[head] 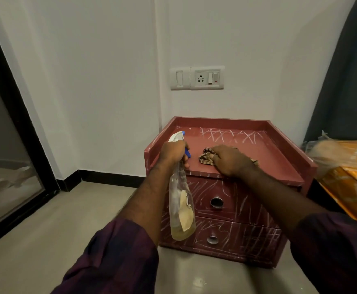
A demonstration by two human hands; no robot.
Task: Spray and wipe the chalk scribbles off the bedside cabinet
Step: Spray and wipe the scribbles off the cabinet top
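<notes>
The bedside cabinet (279,160) is a boxy thing in glossy maroon, with a low raised lip round the back and both sides of its flat top. White chalk scribbles (232,135) run in a zigzag band along the back of the top. More thin, scratchy strokes cross the two drawer fronts (247,211), each of which has a round shiny metal knob (216,202).

My left hand (172,152) is curled tight round the neck of the spray bottle (180,209), at the cabinet's front left corner. The bottle is clear soft plastic with a peeling pale label and a little yellowish liquid at the bottom. It has a white head and a blue trigger, its nozzle points over the top, and its body hangs in front of the drawers.

My right hand (229,160) lies palm down with fingers spread, pressing a crumpled striped cloth (206,158) onto the top near the front edge. The cloth sticks out on both sides of the hand. The chalk band sits just beyond both hands, nearer the back lip.

A white switch and socket plate (197,78) is set in the smooth white wall above.
</notes>
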